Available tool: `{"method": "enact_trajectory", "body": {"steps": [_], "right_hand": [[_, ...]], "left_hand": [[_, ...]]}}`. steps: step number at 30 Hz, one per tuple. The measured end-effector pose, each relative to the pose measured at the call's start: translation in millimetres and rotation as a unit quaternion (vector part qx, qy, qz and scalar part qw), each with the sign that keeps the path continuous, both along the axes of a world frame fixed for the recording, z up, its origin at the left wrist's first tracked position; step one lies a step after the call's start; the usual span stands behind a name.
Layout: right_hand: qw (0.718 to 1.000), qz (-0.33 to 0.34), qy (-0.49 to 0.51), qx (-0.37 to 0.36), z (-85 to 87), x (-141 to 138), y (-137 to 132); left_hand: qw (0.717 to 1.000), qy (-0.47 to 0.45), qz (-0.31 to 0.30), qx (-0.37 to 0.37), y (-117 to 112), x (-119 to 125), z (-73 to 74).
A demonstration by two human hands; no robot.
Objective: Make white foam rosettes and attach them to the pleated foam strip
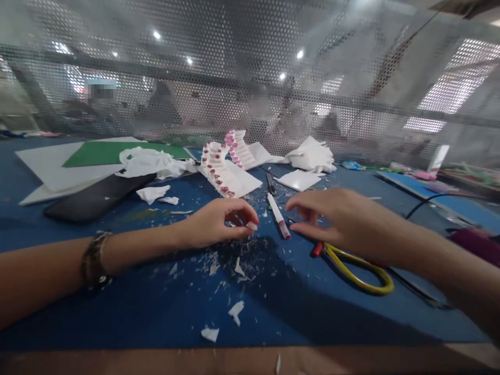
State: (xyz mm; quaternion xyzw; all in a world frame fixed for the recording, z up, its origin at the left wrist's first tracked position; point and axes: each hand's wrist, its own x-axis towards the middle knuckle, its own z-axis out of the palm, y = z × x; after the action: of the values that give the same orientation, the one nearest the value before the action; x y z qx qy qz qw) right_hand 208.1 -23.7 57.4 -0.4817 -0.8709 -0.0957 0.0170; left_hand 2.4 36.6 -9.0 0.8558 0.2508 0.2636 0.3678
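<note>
My left hand (219, 221) rests on the blue table (117, 307) with its fingers curled into a pinch; a tiny white scrap seems to sit at the fingertips. My right hand (339, 219) hovers palm down, fingers loosely spread, just right of a white marker with a red tip (278, 214). Yellow-handled scissors (359, 268) lie under and behind my right wrist. Folded white paper strips with red dots (222, 169) stand behind the hands.
White paper scraps (236, 311) litter the table near its front edge. A black flat object (97, 198), white and green sheets (97, 153) and crumpled white paper (312, 156) lie behind. A perforated metal screen (250, 78) closes the far side. A black cable (429, 200) runs at right.
</note>
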Motion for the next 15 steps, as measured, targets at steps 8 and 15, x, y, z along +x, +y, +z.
{"method": "enact_trajectory", "body": {"steps": [8, 15], "right_hand": [[0.969, 0.219, 0.098, -0.057, -36.9, -31.8, 20.5], [0.896, 0.12, 0.394, -0.167, -41.7, -29.2, 25.1]], "left_hand": [[0.976, -0.063, -0.039, -0.205, -3.2, 3.2, -4.9], [0.956, -0.101, -0.035, -0.274, 0.3, -0.2, -5.3]]}}
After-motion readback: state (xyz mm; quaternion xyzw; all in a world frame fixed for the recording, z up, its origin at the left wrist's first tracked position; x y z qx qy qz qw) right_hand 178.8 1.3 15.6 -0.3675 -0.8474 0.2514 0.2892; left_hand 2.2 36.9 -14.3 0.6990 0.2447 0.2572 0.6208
